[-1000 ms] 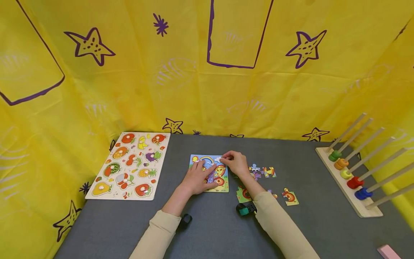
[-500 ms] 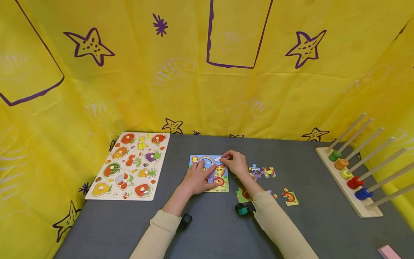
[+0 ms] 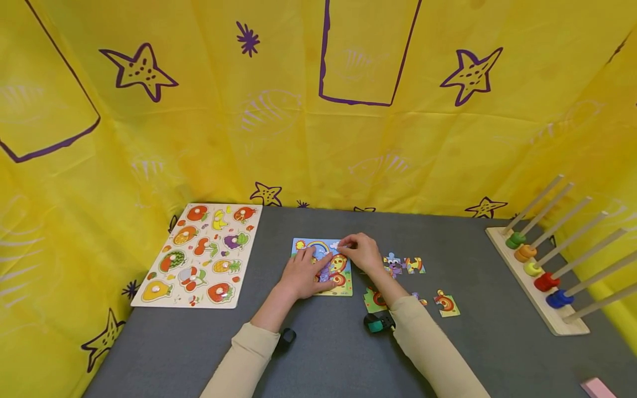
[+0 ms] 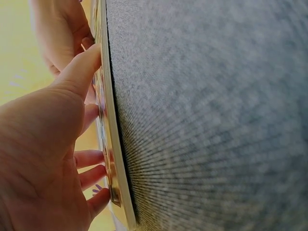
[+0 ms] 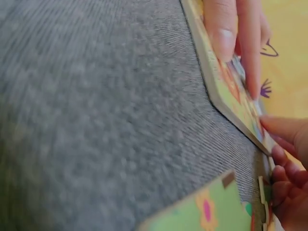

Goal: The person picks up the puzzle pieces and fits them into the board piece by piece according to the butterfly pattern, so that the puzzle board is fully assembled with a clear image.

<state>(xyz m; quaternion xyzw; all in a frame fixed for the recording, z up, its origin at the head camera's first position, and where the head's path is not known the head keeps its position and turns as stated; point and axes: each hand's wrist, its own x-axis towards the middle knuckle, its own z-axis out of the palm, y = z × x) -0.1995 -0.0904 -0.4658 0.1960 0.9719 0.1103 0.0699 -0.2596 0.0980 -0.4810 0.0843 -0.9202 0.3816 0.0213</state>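
Note:
A small jigsaw puzzle board [image 3: 344, 288] with a sun, a rainbow and a caterpillar-like picture lies flat on the table. My left hand [image 3: 301, 275] rests on its face with the fingers spread, covering the middle of the picture; in the left wrist view the fingertips [image 4: 98, 199] touch the surface along the board's edge. At the upper right corner, my right hand [image 3: 364, 253] pinches a puzzle piece between thumb and curled fingers, the piece mostly hidden. The right thumb [image 5: 279, 127] lies against the board's face in the right wrist view.
Loose puzzle pieces [image 3: 447, 304] lie right of the board, some partly behind the right arm. A fruit peg board [image 3: 206, 282] is at the left. At the right stands a wooden peg rack [image 3: 574, 326] with coloured rings. A pink block [image 3: 596, 387] sits near the front right.
The right fingers have shifted very slightly at the puzzle's upper right corner. The left hand and the board stay in place.

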